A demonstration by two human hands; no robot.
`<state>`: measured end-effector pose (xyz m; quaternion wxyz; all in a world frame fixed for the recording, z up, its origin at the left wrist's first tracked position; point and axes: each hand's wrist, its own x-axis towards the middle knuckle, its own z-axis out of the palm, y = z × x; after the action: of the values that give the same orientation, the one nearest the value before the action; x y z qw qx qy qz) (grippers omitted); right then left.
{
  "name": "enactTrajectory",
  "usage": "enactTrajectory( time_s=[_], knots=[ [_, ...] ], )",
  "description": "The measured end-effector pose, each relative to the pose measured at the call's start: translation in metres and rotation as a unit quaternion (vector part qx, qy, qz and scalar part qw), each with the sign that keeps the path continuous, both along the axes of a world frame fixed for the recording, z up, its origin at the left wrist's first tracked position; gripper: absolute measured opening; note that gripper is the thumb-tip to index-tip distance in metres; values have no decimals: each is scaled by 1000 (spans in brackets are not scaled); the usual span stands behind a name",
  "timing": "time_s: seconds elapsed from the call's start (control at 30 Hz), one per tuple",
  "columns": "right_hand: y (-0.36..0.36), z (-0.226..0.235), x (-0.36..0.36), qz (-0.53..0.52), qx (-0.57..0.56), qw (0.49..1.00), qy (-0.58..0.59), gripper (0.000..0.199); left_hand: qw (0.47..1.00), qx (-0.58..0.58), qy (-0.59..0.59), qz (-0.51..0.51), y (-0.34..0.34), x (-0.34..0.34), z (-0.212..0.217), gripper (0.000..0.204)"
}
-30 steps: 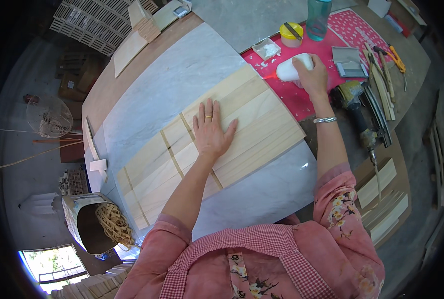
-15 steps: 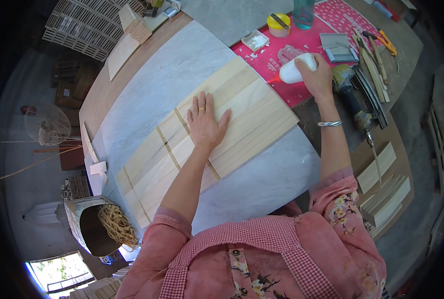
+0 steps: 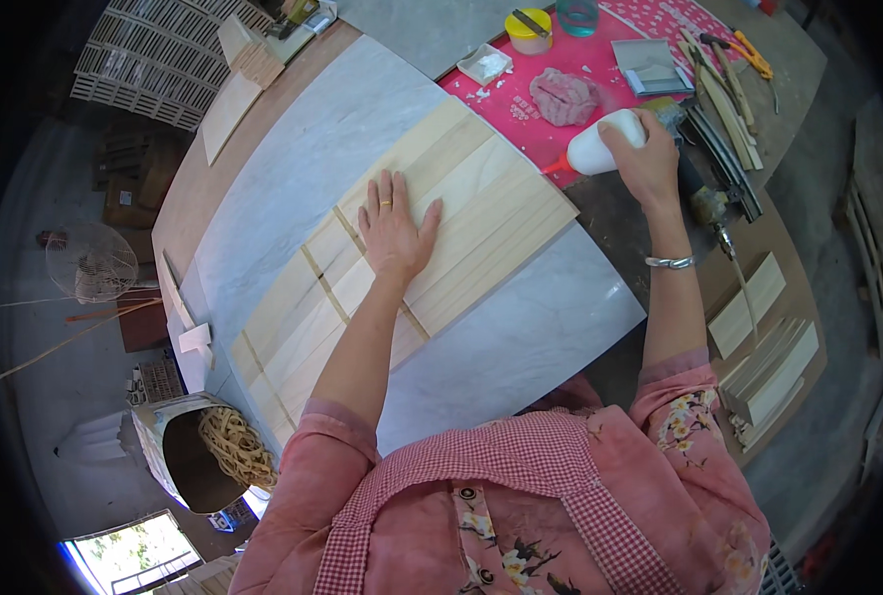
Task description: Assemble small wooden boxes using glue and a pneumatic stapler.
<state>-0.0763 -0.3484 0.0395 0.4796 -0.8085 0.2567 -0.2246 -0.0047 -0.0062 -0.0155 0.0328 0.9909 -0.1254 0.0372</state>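
Note:
A long pale wooden panel (image 3: 491, 218) made of joined boards lies at a slant on the marbled worktop (image 3: 501, 352). Tan bands cross its left part. Flat on the panel, fingers stretched out, rests my left hand (image 3: 398, 226), wearing a ring. My right hand (image 3: 645, 159) is wrapped round a white squeeze bottle (image 3: 592, 149) with a red nozzle. The bottle lies tilted on its side in the air, its nozzle pointing left toward the panel's far right edge. I cannot tell whether the nozzle touches the wood.
On the pink sheet (image 3: 521, 124) sit a crumpled cloth (image 3: 564, 96), a small white tray (image 3: 485, 64) and a yellow-lidded tub (image 3: 529, 30). A nail gun (image 3: 704, 193) with a hose lies right of my right hand. A bin of rubber bands (image 3: 233, 446) stands at left.
My right hand and the bottle have moved slightly right and nearer, uncovering the crumpled cloth. My left hand stays flat on the panel. The whole view has shifted a little.

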Motion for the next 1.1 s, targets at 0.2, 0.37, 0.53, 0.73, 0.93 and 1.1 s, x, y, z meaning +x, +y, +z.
enactTrajectory(
  time_s=[0.2, 0.37, 0.53, 0.73, 0.93, 1.1],
  knots=[
    [-6, -1, -24, -9, 9, 1000, -6, 45, 1000, 1, -5, 0, 1, 1, 0, 84],
    [-10, 3, -45, -2, 21, 1000, 1, 46, 1000, 2, -5, 0, 1, 1, -1, 84],
    [-25, -4, -66, -9, 10, 1000, -9, 44, 1000, -1, -3, -1, -3, 1, -1, 84],
    [-22, 2, -83, -3, 76, 997, -10, 39, 1000, -11, -10, -2, -2, 1, -1, 83],
    [43, 18, -56, 26, 263, 959, -105, 40, 976, -211, -30, -38, 23, 1, -5, 78],
    [118, 12, -1, 116, 293, 942, -115, 45, 981, -180, -75, -6, 93, -23, 3, 73]
  ],
)
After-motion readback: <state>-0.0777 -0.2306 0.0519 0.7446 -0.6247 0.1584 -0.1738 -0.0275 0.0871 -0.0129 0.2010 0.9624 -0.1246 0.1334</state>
